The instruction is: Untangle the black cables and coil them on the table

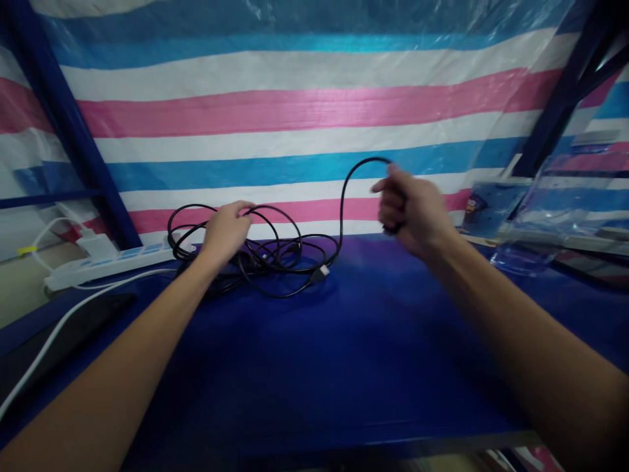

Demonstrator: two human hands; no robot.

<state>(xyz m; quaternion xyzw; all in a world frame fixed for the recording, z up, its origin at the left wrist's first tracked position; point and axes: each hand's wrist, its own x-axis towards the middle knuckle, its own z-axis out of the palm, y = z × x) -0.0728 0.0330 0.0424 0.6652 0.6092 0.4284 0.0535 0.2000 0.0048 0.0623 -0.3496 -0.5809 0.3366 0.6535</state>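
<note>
With our right hand we hold the black cable up above the blue table, the fingers curled together and clamped on it, though motion blurs them. From this hand the cable arches over to the left and drops to a loose tangle of loops on the table, left of centre and toward the back. Our left hand is at the left part of the tangle, over the loops, with its back toward us; we cannot tell whether its fingers are clamped on the cable or only touching it. A connector with a pale tip lies at the tangle's right front edge. Behind and to the left of the tangle we see a white power strip with a white charger at it, and a white cord runs across a dark flat object near our left forearm. Beyond our right hand, on the right side, stand a printed cup and a clear container. A striped sheet in blue, white and pink hangs behind everything, between dark blue posts.
</note>
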